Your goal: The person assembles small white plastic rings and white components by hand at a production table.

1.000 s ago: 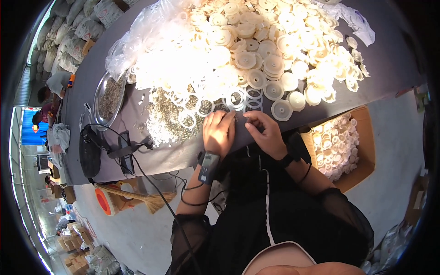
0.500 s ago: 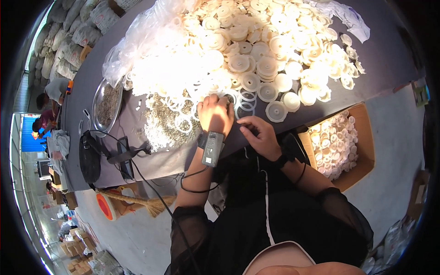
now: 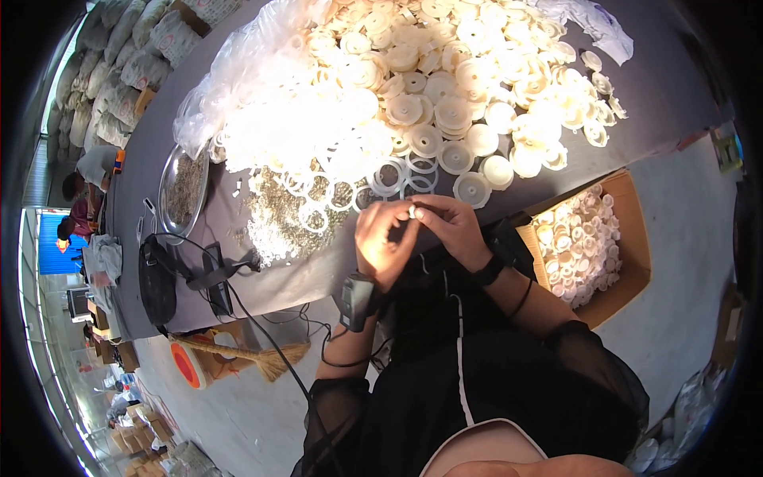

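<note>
Both hands (image 3: 413,226) drawn back from pile | pinching small white piece (image 3: 412,211) | rings (image 3: 397,176) beyond

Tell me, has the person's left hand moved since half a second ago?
Yes. The left hand has drawn back from the loose white plastic rings toward the grey table's near edge, meeting the right hand.
</note>
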A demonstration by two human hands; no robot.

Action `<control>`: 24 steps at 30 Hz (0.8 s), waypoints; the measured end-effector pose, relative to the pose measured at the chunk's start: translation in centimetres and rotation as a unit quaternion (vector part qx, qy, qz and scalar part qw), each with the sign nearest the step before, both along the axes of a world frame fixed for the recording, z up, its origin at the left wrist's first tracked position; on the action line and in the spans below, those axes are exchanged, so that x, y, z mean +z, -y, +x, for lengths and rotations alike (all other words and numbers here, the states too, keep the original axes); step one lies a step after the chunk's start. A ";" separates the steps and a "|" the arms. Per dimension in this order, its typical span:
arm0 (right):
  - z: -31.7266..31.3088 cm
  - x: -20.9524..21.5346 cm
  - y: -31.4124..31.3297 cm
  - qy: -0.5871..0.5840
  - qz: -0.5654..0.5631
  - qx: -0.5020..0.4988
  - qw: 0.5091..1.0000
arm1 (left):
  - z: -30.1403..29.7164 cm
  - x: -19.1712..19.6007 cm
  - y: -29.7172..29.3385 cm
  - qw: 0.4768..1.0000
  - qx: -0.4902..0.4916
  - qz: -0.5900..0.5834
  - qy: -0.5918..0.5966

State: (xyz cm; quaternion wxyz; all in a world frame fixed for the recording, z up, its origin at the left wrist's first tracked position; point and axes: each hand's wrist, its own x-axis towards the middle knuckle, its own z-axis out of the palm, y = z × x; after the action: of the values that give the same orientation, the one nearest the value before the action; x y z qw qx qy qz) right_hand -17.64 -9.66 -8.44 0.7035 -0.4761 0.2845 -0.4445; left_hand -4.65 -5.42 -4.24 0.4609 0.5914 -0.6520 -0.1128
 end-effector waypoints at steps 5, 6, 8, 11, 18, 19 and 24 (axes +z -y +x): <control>-0.4 0.4 0.5 0.013 0.071 0.012 0.997 | 0.8 -1.3 -0.8 0.997 0.016 0.044 -0.058; -0.3 1.0 0.4 0.011 0.071 -0.002 0.997 | 1.6 -1.8 -0.4 0.999 0.029 0.012 0.030; -0.2 0.7 0.2 0.012 0.070 -0.001 0.997 | 2.2 -2.4 -0.2 0.994 0.047 0.034 0.098; -0.6 0.5 0.4 0.009 0.083 0.008 0.997 | 2.1 -2.7 -0.1 0.983 0.065 0.066 0.156; -0.5 0.5 0.7 0.025 0.099 0.056 0.993 | 2.2 -2.9 0.0 0.989 0.049 0.058 0.130; -0.5 0.5 0.7 0.025 0.099 0.057 0.993 | 2.3 -2.9 0.0 0.988 0.048 0.067 0.133; -0.8 0.7 0.8 0.029 0.127 0.054 0.990 | 1.8 -1.9 -0.6 0.997 0.021 0.063 -0.044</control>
State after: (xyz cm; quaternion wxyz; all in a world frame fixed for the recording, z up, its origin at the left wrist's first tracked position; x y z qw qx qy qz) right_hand -18.49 -10.47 -7.75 0.7889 -0.3844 0.2924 -0.3800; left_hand -2.85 -4.84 -6.16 0.4538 0.6272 -0.6099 -0.1697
